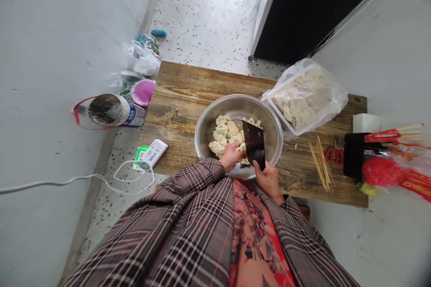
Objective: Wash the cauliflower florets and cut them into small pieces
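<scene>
A wide metal bowl point(204, 122) stands on the wooden table with cauliflower pieces point(222, 133) heaped inside it. Over the near side of the bowl, my left hand point(232, 156) is closed, fingers pinched on a cauliflower floret point(242, 147). My right hand point(268, 178) grips a dark, broad-bladed cleaver point(254, 141) near the bowl's front rim. The blade stands tilted just right of my left fingertips and hides part of the cauliflower behind it. Whether its edge touches the floret I cannot tell.
A plastic-wrapped tub point(303, 98) sits right of the bowl. Bamboo skewers point(321, 163), red-handled scissors point(334, 154) and red packages lie farther right. A white power strip point(154, 152) with a cable is at the left edge. Beyond it are a bucket point(134, 114) and bags point(144, 60) on the floor.
</scene>
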